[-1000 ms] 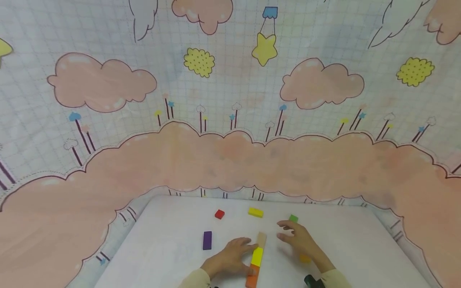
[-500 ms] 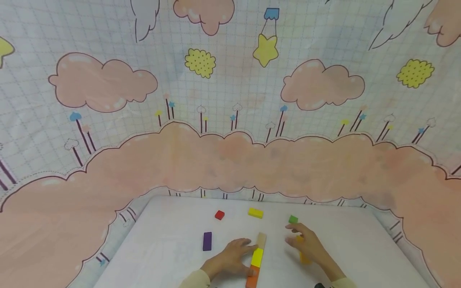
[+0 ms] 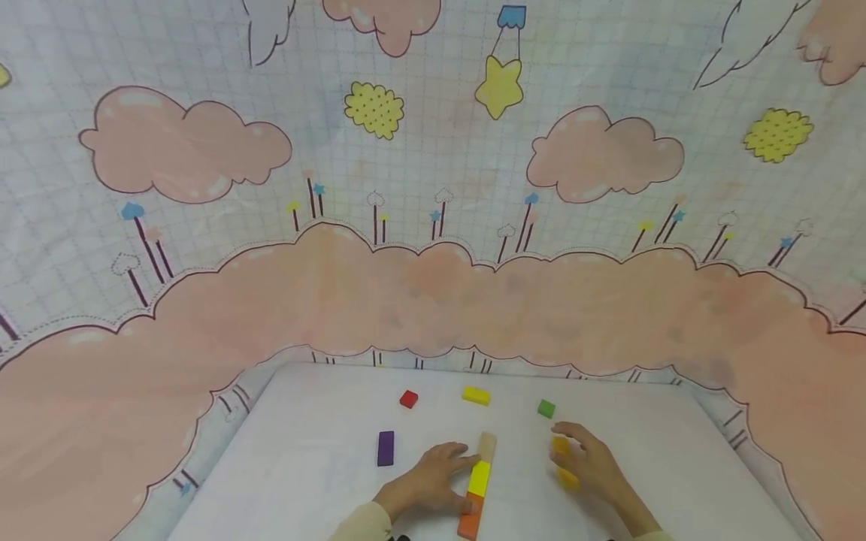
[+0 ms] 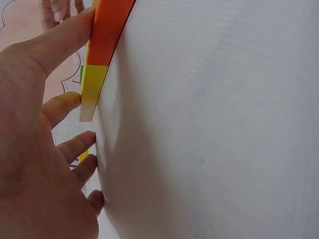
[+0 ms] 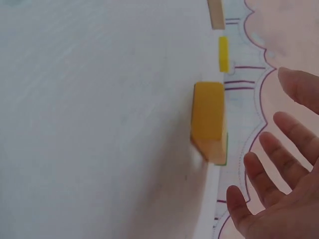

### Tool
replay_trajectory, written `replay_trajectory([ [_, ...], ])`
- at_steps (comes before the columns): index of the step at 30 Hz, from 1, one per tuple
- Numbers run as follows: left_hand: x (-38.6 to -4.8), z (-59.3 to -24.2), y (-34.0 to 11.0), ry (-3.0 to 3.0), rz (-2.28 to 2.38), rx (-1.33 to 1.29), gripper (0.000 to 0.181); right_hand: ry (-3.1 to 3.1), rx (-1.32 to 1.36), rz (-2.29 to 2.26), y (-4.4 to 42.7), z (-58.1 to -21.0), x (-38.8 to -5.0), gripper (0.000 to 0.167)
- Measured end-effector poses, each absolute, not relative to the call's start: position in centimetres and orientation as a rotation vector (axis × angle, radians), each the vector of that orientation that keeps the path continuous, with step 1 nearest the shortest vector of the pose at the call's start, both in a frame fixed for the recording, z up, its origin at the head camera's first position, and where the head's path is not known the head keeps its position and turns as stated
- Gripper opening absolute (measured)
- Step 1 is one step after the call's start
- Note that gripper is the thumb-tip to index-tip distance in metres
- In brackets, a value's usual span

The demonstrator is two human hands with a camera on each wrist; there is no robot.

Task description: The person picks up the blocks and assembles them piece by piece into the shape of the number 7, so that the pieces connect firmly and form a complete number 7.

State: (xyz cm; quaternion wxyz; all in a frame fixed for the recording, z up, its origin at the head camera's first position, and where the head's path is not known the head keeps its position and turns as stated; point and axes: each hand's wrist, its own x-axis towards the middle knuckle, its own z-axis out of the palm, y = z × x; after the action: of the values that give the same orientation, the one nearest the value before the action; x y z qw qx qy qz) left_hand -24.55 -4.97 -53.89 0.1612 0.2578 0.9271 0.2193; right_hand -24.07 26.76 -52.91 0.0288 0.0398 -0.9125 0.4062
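On the white table (image 3: 304, 443), I see a row running end to end away from the person: the orange block (image 3: 470, 524) nearest, the yellow block (image 3: 479, 479) in the middle, the tan block (image 3: 488, 446) farthest. The left hand (image 3: 431, 479) lies just left of the row, its fingers spread and relaxed, gripping nothing. In the left wrist view I make out its thumb against the orange block and its index fingertip at the yellow block, close to where the tan block begins; its other fingers reach toward the table, and I cannot tell whether they touch it.

Right of the row and apart from it, my head view gives me the amber block (image 3: 567, 479), partly covered by the right hand (image 3: 595, 466). That hand has its fingers well apart and gently bent, holding nothing; the right wrist view shows me a gap between them and the amber block. Just beyond that hand lies the green block (image 3: 546, 409). Past the row's far end I have the far yellow block (image 3: 476, 395), with the red block (image 3: 409, 399) to its left. The purple block (image 3: 386, 448) lies left of the row, near the left hand. Behind the table I see a printed backdrop (image 3: 433, 300)
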Motion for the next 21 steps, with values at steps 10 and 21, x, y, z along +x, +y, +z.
replay_trajectory([
  [10, -24.7, -54.0, -5.0, 2.632, 0.65, 0.742, 0.075, -2.968, 0.021, 1.235, 28.3, -53.1, -23.8, 0.064],
  [21, -24.9, -54.3, -5.1, 2.63, 0.649, 0.747, 0.075, -3.08, 0.057, 1.169, 29.3, -53.1, -23.5, 0.088],
])
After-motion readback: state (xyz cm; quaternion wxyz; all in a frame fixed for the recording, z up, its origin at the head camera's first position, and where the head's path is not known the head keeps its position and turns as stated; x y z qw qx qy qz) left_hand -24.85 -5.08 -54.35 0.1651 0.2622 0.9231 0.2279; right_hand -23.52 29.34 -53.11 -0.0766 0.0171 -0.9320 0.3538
